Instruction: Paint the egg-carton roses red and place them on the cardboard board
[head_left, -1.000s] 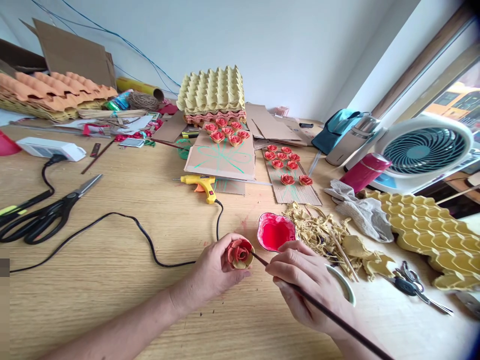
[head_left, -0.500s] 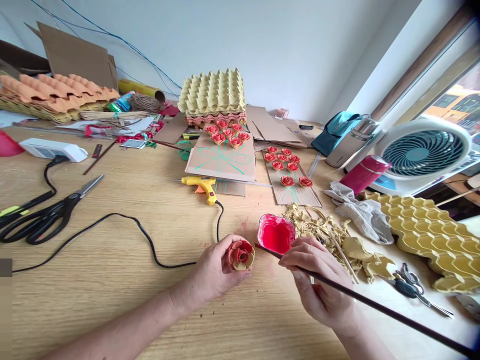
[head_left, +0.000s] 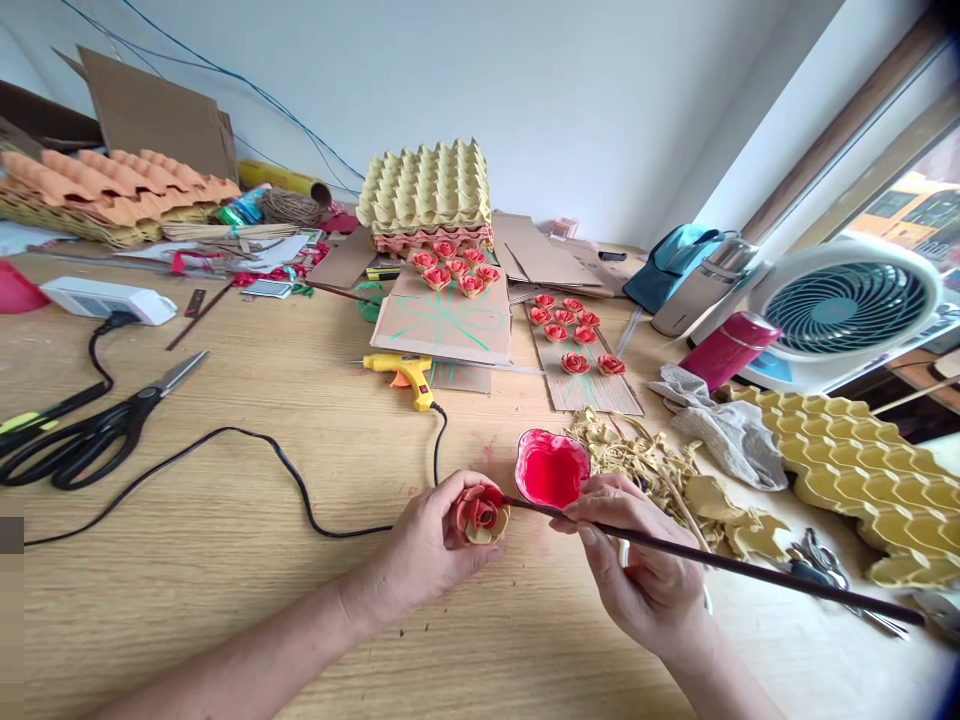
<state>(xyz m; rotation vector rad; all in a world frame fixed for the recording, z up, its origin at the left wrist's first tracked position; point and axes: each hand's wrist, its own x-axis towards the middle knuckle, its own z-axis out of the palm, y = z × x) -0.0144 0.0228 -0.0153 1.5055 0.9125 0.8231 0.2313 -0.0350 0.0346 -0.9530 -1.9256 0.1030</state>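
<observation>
Between the thumb and fingers of my left hand [head_left: 424,540] is a paper rose [head_left: 478,514], its petals mostly red, with bare tan ones at the lower right. My right hand [head_left: 645,560] is closed round a long dark paintbrush [head_left: 720,560]. The brush's red tip touches the rose's upper right petals. Just behind the brush stands a small wavy-rimmed cup of red paint [head_left: 553,468]. A black cord runs behind my left hand to a yellow glue gun [head_left: 412,376].
Finished-looking red roses lie on two cardboard pieces [head_left: 450,325] further back. Black scissors [head_left: 112,420] rest at left. Tan scraps [head_left: 645,460], keys [head_left: 825,575] and a yellow egg tray [head_left: 862,470] lie at right, near a white fan [head_left: 847,305].
My right hand has turned the brush, bringing its tip up and left from beside the paint cup onto the rose's petals. My left hand and the rose have stayed nearly still.
</observation>
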